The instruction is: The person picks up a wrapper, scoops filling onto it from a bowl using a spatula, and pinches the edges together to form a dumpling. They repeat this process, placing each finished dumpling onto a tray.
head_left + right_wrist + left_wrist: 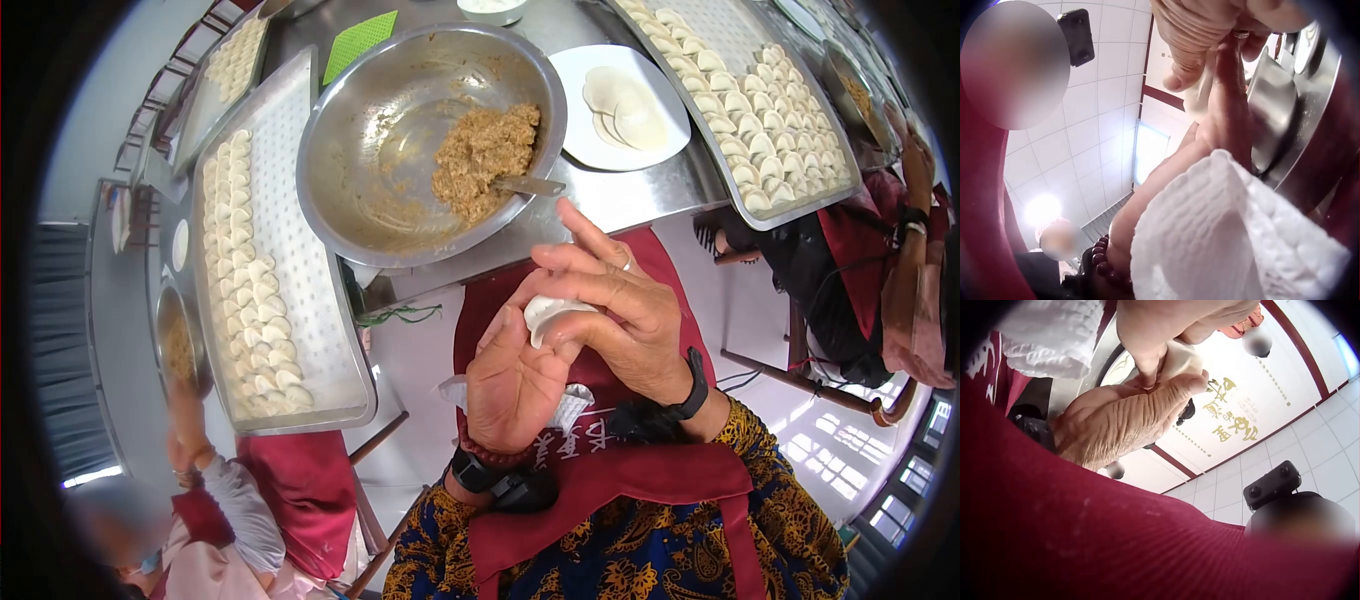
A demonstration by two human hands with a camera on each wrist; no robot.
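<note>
Curving pale and smooth, the folded dumpling [546, 311] is pinched by left grip [516, 382] and right grip [632, 312].

My steel surface [650, 190] gleams at two o'clock, pale floor [720, 310] at three, shining! Bright windows [912, 474] down towards four, a wooden chair [800, 382] just past three, dark pleated curtain [72, 340] at nine, white panels [1107, 94] gridding the ceiling overhead!

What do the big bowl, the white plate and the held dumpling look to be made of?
Big bowl: metal, probably stainless steel, judging by its grey, shiny reflections.
White plate: its smooth, bright surface suggests glazed ceramic, though plastic is possible.
Dumpling: apparently soft dough, pale, mostly matte and folded.
</note>
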